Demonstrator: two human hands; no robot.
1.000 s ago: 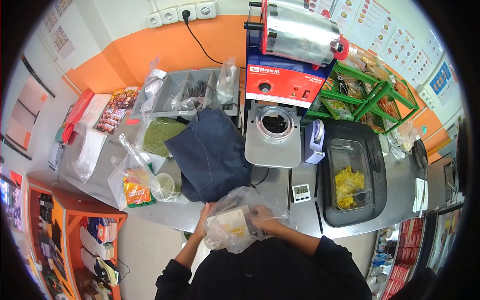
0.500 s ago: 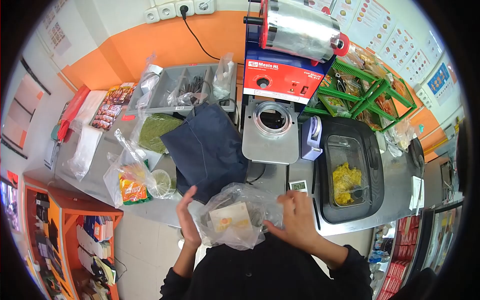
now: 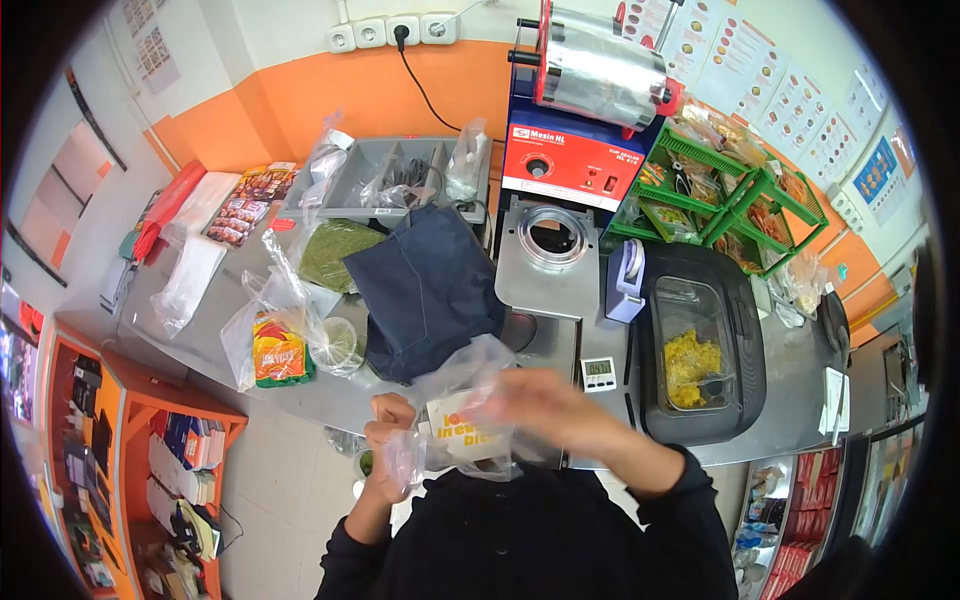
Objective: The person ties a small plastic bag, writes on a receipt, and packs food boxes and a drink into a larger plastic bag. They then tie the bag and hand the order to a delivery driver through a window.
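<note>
A clear plastic bag (image 3: 405, 458) is in front of my body at the counter's edge. Inside it lies a cream box or card (image 3: 455, 432) with yellow and orange lettering. My left hand (image 3: 390, 425) is closed on the bag's left side, fingers curled into the film. My right hand (image 3: 535, 408) lies across the bag's right part, smeared by motion, so its fingers cannot be made out. Just beyond the bag a dark blue cloth bag (image 3: 430, 290) slumps on the counter.
A cup sealer (image 3: 550, 250) stands behind, with a lilac tape dispenser (image 3: 626, 285) and a small timer (image 3: 598, 374) nearby. To the right is a black container (image 3: 745, 350) with yellow food (image 3: 690, 370). An orange packet (image 3: 280, 348) and a plastic cup (image 3: 340, 345) sit left.
My left hand has gone from spread fingers to gripping the bag's left side. My right hand has moved left across the bag. The box's lettering now faces up more plainly; the view has shifted slightly.
</note>
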